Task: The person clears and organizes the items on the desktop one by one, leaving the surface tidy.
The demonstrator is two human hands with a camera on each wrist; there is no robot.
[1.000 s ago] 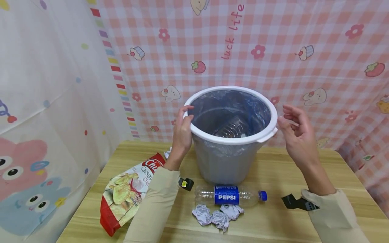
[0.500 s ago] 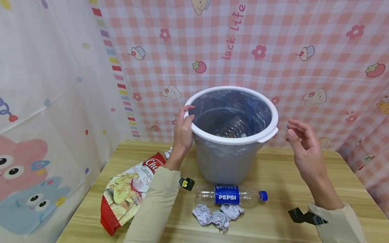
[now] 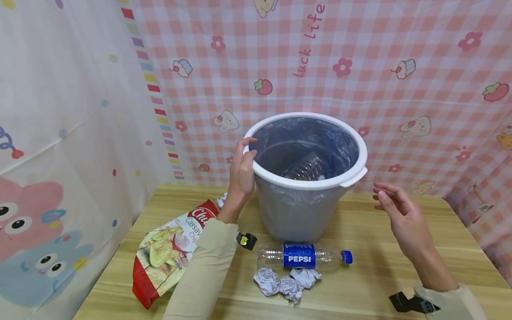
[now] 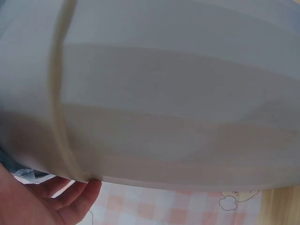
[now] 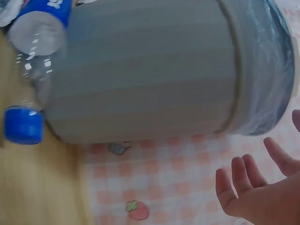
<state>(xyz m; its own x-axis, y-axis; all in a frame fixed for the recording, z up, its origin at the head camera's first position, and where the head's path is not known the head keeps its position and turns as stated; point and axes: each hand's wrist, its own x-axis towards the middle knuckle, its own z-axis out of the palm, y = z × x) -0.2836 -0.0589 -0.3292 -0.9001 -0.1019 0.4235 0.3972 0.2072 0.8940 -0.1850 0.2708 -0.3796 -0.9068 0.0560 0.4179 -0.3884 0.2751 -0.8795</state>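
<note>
One grey bin on the table contains a plastic liner and one clear ribbed bottle. The left hand grips its rim; the right hand — loosely bent — hangs apart. Nearby: one Pepsi bottle, one cassava chips bag, four paper balls — three clustered.

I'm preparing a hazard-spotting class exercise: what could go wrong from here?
Only the left hand holds the round grey plastic bin, by its white rim, while the right hand is off it; a sideways pull might tip it. The clear plastic bottle with a blue label lies on its side by the bin's base, so a knock could roll it into the crumpled white paper balls.
</note>
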